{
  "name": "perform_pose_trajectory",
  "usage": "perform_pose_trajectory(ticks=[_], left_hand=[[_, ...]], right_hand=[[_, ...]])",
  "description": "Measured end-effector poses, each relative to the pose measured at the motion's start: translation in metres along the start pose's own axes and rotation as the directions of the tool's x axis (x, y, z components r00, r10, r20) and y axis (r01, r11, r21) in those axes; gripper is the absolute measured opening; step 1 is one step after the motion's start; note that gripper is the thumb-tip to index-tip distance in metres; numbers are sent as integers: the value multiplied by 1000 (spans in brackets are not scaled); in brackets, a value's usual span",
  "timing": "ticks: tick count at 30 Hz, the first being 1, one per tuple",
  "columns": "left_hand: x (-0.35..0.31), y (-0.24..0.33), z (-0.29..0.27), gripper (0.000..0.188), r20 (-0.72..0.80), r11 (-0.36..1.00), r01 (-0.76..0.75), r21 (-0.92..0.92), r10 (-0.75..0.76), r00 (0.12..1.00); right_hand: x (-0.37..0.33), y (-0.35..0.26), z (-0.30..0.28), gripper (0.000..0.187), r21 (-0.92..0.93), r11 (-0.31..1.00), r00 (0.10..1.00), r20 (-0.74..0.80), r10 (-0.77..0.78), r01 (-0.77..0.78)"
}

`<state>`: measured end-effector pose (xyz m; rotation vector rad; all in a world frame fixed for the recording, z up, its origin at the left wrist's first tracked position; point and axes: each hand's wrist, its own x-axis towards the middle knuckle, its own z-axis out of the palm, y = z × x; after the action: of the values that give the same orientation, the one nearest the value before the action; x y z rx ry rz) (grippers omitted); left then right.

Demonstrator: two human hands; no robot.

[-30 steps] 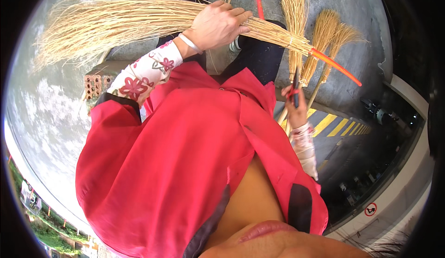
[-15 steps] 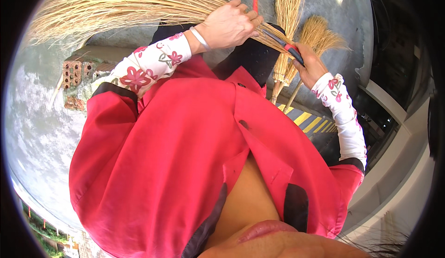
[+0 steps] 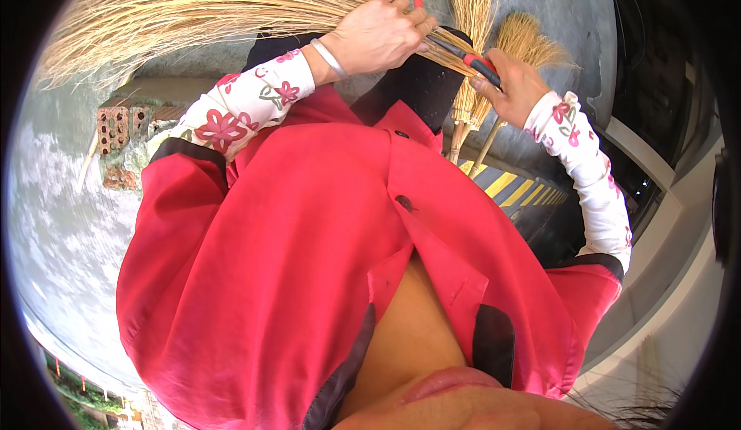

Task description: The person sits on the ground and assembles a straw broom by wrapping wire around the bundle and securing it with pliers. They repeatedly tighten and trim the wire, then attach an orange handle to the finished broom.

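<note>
Closest in, the left hand [image 3: 380,32] has its fingers clamped around a thick bundle of dry, straw-coloured broom bristles [image 3: 193,5] fanning leftward. Just beside it, the right hand [image 3: 515,86] grips red-and-black-handled scissors [image 3: 463,52] touching the bundle. Beyond, two finished straw brooms [image 3: 494,36] lie on grey concrete.

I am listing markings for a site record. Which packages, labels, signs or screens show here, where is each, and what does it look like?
No packages, labels or screens show.
Striped marking: on the ground under the right arm, slanted yellow and black bars.
Nothing else: the left hand grips a straw bundle, and the right hand holds a red and black tool.
</note>
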<state>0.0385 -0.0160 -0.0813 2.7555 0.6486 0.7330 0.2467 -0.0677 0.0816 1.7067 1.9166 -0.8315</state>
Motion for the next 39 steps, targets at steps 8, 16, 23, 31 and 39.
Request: perform_pose_trajectory(ticks=[8,16,23,31,39], left_hand=[[-6,2,0,46,-45,1000,-4,10,5,999],[-17,8,2,57,-108,1000,-30,-1,30,994],[-15,13,-8,57,-133,999,-43,6,43,990],[13,3,-13,35,238,976,-87,202,37,971],[16,-6,6,7,125,950,-9,313,-32,992]], right_hand=[[5,-2,5,50,298,927,950,278,142,-226],[-13,-1,47,40,784,155,793,610,-8,-601],[-24,-14,89,39,743,-344,819,511,-261,-573],[-23,-18,91,40,798,-294,850,502,-161,-527],[-12,-26,106,38,658,-560,864,355,-358,-503]])
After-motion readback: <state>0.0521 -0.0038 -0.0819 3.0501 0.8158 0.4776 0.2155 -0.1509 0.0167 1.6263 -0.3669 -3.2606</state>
